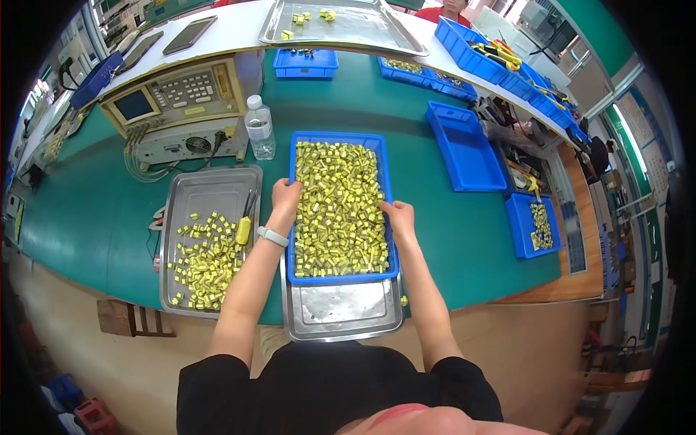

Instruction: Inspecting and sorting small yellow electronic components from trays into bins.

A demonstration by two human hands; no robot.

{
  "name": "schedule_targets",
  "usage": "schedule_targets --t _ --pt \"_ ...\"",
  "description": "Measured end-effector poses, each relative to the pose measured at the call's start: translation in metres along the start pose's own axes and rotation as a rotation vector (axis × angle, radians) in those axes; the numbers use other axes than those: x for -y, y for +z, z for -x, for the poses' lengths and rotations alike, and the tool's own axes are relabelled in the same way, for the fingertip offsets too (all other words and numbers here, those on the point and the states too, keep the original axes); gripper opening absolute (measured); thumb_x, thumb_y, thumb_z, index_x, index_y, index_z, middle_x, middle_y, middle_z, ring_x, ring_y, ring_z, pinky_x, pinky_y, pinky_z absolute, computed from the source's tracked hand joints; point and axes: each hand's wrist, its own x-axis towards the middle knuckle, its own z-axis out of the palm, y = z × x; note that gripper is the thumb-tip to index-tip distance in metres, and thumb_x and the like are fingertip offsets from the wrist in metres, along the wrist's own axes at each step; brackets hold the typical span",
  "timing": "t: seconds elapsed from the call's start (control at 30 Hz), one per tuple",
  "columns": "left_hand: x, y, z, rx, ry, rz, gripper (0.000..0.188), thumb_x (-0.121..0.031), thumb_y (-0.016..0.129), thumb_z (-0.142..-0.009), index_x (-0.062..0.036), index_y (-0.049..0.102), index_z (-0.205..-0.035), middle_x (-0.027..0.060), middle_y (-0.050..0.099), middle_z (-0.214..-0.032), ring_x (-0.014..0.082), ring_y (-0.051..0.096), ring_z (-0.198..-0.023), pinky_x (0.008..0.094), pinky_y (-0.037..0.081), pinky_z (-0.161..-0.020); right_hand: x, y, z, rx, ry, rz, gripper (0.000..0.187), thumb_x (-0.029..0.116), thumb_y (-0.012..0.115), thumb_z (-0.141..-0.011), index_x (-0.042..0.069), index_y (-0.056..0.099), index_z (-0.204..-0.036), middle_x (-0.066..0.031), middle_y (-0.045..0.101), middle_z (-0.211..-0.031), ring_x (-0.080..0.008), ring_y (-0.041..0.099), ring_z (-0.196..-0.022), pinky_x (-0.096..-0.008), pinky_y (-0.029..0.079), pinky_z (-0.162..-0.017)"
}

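Note:
A blue plastic bin (392, 250) is full of small yellow-and-dark block-shaped parts (341, 206). My left hand (287, 199) grips its left rim, fingers curled over the edge. On the opposite rim, my right hand (399, 216) is closed in the same way. Beneath the near end of the bin lies a metal tray (344, 333), partly covered by it. Left of my left forearm, another metal tray (174, 217) holds many loose yellow parts (206, 272) and a yellow-handled tool (243, 230).
A water bottle (260, 129) stands beside a bench test instrument (177, 98). Blue bins (467, 148) sit at the right and back of the green table (101, 196). On the raised shelf are a metal tray (355, 29) and a bin of yellow-handled tools (496, 54). A person (442, 11) is beyond.

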Motion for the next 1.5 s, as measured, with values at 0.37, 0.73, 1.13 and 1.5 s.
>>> schedule_targets --t 0.37,0.73,1.13,1.5 --pt "-0.019 -0.027 0.022 0.08 0.135 -0.469 0.048 -0.026 0.062 -0.085 0.0001 0.05 -0.123 0.0186 0.061 -0.109 0.0354 0.059 -0.096 0.043 0.048 -0.085 0.074 0.016 0.056 -0.048 -0.83 0.848 0.05 0.027 0.071 -0.081 0.002 0.053 -0.12 -0.0194 0.05 -0.127 -0.0381 0.045 -0.119 -0.0434 0.043 -0.094" --pt "-0.014 -0.027 0.116 0.248 0.862 -1.032 0.087 -0.028 0.084 -0.064 -0.0064 0.043 -0.138 0.024 0.036 -0.142 0.0416 0.033 -0.132 0.0552 0.029 -0.107 0.061 0.053 0.072 0.299 -0.88 0.904 0.061 0.046 0.068 -0.08 0.014 0.054 -0.131 -0.0213 0.039 -0.142 -0.0465 0.03 -0.133 -0.0565 0.028 -0.108" --pt "-0.034 -0.03 0.103 0.415 0.837 -1.087 0.094 -0.038 0.087 -0.053 -0.0175 0.048 -0.136 0.0153 0.046 -0.133 0.0374 0.046 -0.111 0.0499 0.033 -0.102 0.07 0.039 0.087 0.383 -0.917 1.065 0.058 0.046 0.07 -0.076 0.006 0.058 -0.117 -0.0227 0.045 -0.133 -0.0412 0.04 -0.125 -0.0532 0.037 -0.099" --pt "-0.03 -0.031 0.114 0.339 0.878 -1.06 0.083 -0.031 0.088 -0.052 -0.0188 0.054 -0.127 0.0106 0.05 -0.118 0.034 0.048 -0.104 0.0473 0.037 -0.093 0.075 0.018 0.115 0.612 -0.957 1.017 0.057 0.025 0.081 -0.065 0.007 0.057 -0.114 -0.0206 0.045 -0.125 -0.0389 0.045 -0.118 -0.0479 0.048 -0.091"
